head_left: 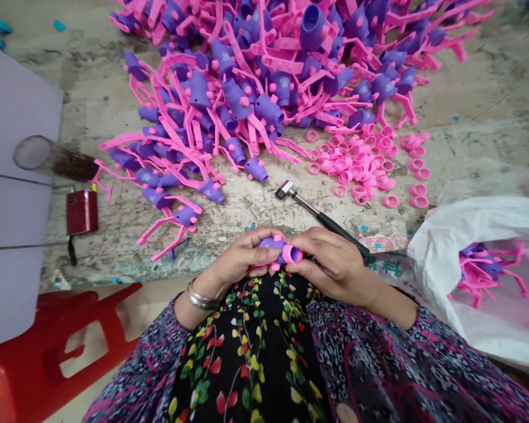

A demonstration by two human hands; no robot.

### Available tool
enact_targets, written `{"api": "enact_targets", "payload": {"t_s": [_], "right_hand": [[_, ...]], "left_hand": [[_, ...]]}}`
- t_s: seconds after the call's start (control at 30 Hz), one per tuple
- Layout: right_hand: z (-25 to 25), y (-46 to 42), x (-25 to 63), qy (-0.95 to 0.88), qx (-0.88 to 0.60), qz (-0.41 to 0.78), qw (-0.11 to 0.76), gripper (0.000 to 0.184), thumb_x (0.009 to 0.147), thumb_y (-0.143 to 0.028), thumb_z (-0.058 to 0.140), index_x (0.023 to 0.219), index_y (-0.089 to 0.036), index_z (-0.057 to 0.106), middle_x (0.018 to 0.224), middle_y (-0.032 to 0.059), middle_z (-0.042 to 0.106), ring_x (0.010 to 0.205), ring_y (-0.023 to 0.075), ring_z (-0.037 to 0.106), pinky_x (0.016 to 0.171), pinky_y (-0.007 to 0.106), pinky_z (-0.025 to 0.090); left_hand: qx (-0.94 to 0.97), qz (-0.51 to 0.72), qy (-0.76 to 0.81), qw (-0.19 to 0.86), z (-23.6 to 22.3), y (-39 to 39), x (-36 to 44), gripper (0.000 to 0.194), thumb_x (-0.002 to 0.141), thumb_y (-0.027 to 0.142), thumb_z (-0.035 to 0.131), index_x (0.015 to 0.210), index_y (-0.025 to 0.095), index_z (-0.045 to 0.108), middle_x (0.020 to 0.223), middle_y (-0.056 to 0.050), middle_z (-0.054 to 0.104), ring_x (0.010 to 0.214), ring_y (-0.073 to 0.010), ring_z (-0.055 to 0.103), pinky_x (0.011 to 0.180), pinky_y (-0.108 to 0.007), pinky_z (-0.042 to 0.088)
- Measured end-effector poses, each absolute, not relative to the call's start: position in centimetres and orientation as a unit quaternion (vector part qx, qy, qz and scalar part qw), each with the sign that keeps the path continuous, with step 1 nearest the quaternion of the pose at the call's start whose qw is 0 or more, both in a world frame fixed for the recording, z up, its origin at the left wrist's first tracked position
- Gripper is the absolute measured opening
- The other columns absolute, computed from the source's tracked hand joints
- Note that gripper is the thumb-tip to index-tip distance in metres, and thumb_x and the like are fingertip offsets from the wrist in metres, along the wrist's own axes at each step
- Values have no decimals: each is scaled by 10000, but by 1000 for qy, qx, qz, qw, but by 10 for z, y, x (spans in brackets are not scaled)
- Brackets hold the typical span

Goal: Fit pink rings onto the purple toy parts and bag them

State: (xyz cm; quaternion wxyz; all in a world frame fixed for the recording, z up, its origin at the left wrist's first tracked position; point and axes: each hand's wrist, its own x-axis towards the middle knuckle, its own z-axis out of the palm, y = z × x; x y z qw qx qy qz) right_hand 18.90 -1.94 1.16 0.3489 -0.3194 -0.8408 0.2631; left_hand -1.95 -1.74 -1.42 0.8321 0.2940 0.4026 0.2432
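Close to my body, at the table's front edge, my left hand [258, 252] is closed around a small purple plastic part [271, 242] with pink knobs on its sides. A pink ring [292, 254] sits at the part's right end. The fingertips of my right hand [328, 261] pinch that ring. Just beyond my hands lies a small hammer [320, 214] with a metal head and black handle. A heap of loose pink rings [361, 158] is spread behind the hammer.
A big pile of purple and pink parts [247, 88] covers the back. At right stands a white bag [441, 229] holding similar parts. On the left are a glass jar [48, 155], a red box-shaped device [81, 211] and a red stool [70, 329].
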Motion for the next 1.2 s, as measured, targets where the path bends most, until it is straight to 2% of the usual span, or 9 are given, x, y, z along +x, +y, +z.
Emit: {"api": "enact_targets", "payload": {"t_s": [0.2,0.37,0.5,0.73,0.87,1.07,1.2], "right_hand": [[15,-21,190,-842,-307,286,339,239,963,-313,583,1158,-179,618,915,79,700,832,189,655,742,307,556],[11,-20,186,-824,-346,259,367,260,943,-316,607,1176,-200,604,902,66,689,799,189,639,720,311,530],[4,-21,181,-805,-390,235,380,277,953,-370,591,1165,-193,593,823,47,644,725,182,596,671,308,506],[2,-21,179,-777,-406,289,384,266,952,-384,605,1137,-197,567,924,49,675,819,169,636,743,291,520],[3,-20,180,-786,-399,294,369,238,979,-385,556,1119,-192,566,938,60,681,837,178,635,750,303,515],[2,-22,179,-802,-372,273,380,208,1008,-350,497,1107,-177,559,878,57,662,799,179,615,730,302,496],[0,-22,180,-812,-343,272,385,214,1023,-319,456,1146,-173,553,875,57,654,790,184,598,724,318,488]], "left_hand": [[303,224,380,845,-14,-17,-21,424,669,492,815,904,187,637,572,29,558,372,-39,336,359,-198,160],[339,286,395,804,-18,-22,-16,428,731,477,780,1021,211,614,661,35,547,464,-63,410,420,-195,264],[396,322,408,757,-21,-25,-13,356,818,470,715,1067,246,595,664,57,479,506,-73,390,473,-201,301],[439,346,413,719,-21,-26,-11,298,898,471,626,1086,245,580,703,52,478,538,-74,401,499,-204,326],[410,337,427,732,-19,-27,-9,310,881,494,636,1050,241,577,663,58,464,511,-73,366,463,-198,283],[337,300,437,778,-13,-26,-9,380,795,515,729,1017,237,597,722,33,547,567,-71,462,458,-161,293],[291,290,436,801,-13,-25,-10,429,741,510,779,1001,207,622,657,51,497,491,-41,406,410,-132,236]]}}
